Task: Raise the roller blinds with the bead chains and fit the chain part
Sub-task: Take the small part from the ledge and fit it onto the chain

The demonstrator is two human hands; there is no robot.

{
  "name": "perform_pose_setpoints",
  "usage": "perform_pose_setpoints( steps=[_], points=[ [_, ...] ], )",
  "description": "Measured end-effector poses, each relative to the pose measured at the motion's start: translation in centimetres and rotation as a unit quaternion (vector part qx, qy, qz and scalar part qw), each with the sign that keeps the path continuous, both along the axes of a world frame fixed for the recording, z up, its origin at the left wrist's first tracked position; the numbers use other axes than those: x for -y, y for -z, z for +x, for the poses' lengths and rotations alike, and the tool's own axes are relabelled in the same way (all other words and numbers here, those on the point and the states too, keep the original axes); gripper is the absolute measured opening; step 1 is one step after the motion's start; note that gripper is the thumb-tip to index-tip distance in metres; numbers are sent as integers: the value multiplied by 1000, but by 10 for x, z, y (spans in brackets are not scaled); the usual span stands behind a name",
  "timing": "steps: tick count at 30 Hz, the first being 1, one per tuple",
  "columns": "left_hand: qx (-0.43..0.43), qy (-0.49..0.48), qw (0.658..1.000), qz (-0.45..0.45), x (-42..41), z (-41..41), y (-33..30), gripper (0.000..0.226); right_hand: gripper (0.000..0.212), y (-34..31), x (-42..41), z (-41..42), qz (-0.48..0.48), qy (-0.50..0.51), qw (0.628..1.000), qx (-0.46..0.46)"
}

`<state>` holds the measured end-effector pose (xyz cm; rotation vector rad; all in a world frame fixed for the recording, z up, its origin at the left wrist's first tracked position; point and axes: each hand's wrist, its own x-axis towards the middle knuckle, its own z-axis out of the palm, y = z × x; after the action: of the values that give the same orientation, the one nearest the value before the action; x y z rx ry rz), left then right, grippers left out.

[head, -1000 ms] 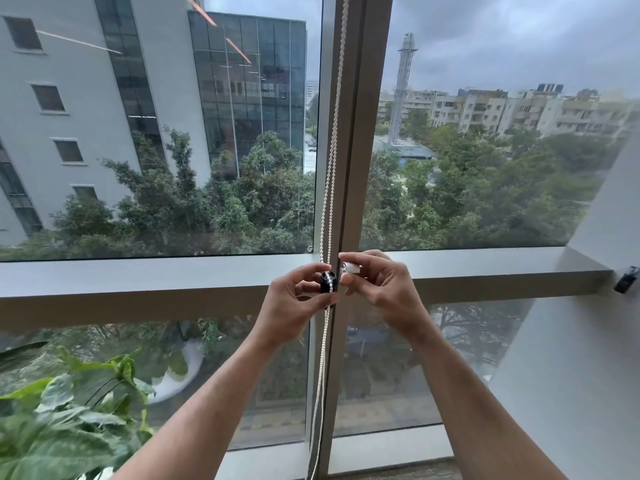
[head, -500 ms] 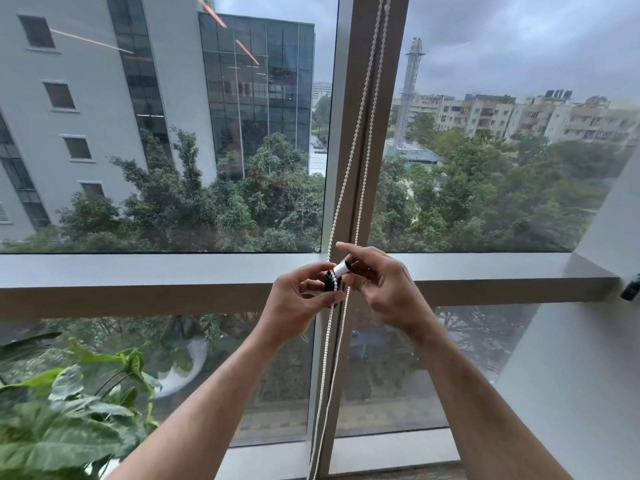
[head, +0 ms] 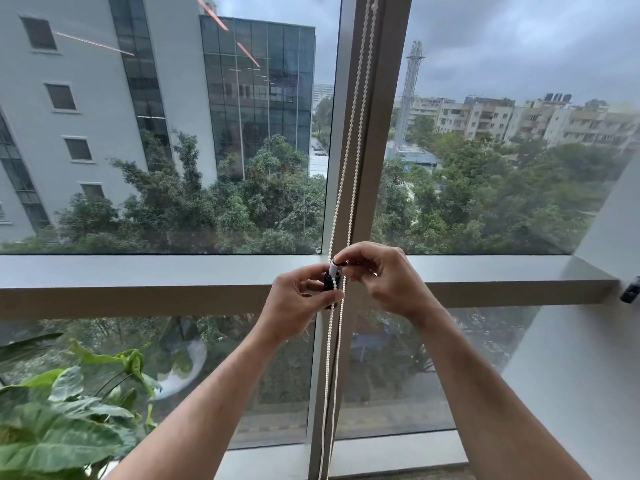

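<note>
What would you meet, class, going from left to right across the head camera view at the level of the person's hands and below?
Potted plant → left hand → black chain part → right hand → small black fitting on the right wall.

You have no readable text, label, brand, number or sign in your view. Small black chain part (head: 329,282) between your fingers: no marking legible. Black fitting (head: 631,289) at right edge of wall: too small to read. Building fronts outside: no signage readable.
</note>
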<state>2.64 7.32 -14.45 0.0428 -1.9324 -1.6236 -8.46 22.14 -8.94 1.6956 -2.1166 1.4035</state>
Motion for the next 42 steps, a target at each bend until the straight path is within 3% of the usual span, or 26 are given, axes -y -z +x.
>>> perform_pose_setpoints(
  steps=[20, 26, 30, 34, 42],
  points=[
    [2, 44, 998, 50, 1, -4, -2, 38, 24, 2, 7, -6, -1, -5, 1000, 7],
    [8, 55, 996, 76, 1, -3, -6, 37, 46, 3, 4, -7, 62, -32, 998, -5],
    [11, 60, 993, 99, 5, -1, -10, 35, 78, 10, 4, -10, 105, -34, 991, -79],
    [24, 68, 992, 103, 6, 0, -12, 33, 94, 19, 7, -12, 119, -24, 984, -130],
    [33, 73, 991, 110, 8, 0, -14, 30, 90, 29, 14, -12, 82, -1, 976, -202]
  ],
)
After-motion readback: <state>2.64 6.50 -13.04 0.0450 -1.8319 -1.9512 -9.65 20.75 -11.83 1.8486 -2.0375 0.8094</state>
